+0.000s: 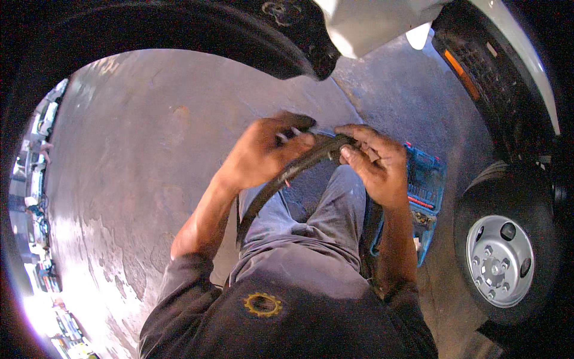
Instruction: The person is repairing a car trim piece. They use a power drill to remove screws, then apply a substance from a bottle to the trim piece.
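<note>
A long, dark, flexible strip (290, 170), like a sleeved cable or hose, curves up from beside my left thigh to my hands. My right hand (379, 164) pinches its upper end between thumb and fingers. Close beside it, my left hand (269, 149) is curled, its thumb near the strip's upper stretch. Motion smears its fingers, and whatever dark and pale bits show between them cannot be made out. A small reddish piece (287, 183) sticks out from the strip's side. My legs in grey trousers (341, 209) are below.
A blue tool case (427, 173) lies open on the floor to my right, partly behind my forearm. Farther right stands a wheel (501, 261) with a silver rim. Dark and white vehicle parts (382, 24) overhang the top. Bright clutter (39, 197) lines the left edge.
</note>
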The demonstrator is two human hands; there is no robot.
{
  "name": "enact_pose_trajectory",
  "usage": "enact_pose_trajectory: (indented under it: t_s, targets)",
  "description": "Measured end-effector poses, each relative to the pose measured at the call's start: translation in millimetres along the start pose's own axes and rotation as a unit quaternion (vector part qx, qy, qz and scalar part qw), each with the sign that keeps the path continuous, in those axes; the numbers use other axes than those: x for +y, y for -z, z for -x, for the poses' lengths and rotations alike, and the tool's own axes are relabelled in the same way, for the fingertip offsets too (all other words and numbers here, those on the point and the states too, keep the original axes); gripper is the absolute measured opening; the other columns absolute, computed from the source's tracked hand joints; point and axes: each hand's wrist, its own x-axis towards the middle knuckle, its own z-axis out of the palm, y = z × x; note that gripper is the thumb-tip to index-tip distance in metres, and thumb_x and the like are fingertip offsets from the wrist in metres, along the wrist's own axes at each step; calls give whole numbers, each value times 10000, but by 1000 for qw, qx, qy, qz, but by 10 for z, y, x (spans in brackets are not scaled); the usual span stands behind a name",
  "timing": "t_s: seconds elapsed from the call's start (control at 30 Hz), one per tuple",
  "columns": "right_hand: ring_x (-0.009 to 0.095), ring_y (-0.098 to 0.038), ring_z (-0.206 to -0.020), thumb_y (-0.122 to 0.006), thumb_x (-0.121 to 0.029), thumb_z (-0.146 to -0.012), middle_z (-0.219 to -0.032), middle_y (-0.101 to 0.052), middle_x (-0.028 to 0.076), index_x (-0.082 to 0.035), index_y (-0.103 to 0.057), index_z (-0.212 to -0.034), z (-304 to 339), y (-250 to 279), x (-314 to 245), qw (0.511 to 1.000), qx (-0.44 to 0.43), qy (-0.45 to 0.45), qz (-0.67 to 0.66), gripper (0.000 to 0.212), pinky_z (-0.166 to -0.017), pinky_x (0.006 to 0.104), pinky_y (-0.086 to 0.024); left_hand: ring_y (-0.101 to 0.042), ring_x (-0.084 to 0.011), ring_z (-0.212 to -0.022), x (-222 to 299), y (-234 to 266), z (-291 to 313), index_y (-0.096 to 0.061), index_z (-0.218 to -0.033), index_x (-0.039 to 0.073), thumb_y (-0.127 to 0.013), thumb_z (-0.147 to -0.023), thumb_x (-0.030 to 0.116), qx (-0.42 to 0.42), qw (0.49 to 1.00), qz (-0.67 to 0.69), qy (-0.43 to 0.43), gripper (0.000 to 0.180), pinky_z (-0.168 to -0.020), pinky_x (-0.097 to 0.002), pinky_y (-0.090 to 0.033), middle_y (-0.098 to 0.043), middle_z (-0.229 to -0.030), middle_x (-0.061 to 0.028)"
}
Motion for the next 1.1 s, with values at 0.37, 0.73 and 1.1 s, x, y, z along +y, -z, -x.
enact_pose_trajectory:
  t_s: [0.37,0.73,1.1]
  targets:
    - [280,-670,-774,-708,-22,-778,-883,-678,141,-24,-656,-955,10,-345,-38,984,115,122,58,184,-715,355,-528,-555,-86,-569,-96,-152,78,-640,-1084,-20,-570,-971,315,17,948,279,155,360,-462,-226,-429,-629,-760,-42]
    - [306,-639,-675,-737,-14,-703,-791,-660,126,-38,-651,-881,-5,-472,-5,968,141,189,86,200,-619,380,-503,-548,-75,-715,-124,-158,31,-640,-1076,-31,-603,-954,236,100,968,173,149,295,-613,-240,-453,-649,-851,-29]
    - [342,-607,-642,-691,-32,-677,-743,-610,136,-34,-606,-861,-70,-479,140,963,150,167,149,203,-585,411,-488,-565,-90,-738,50,-123,130,-645,-1106,-59,-598,-919,114,68,989,73,113,259,-639,-242,-465,-653,-856,-55]
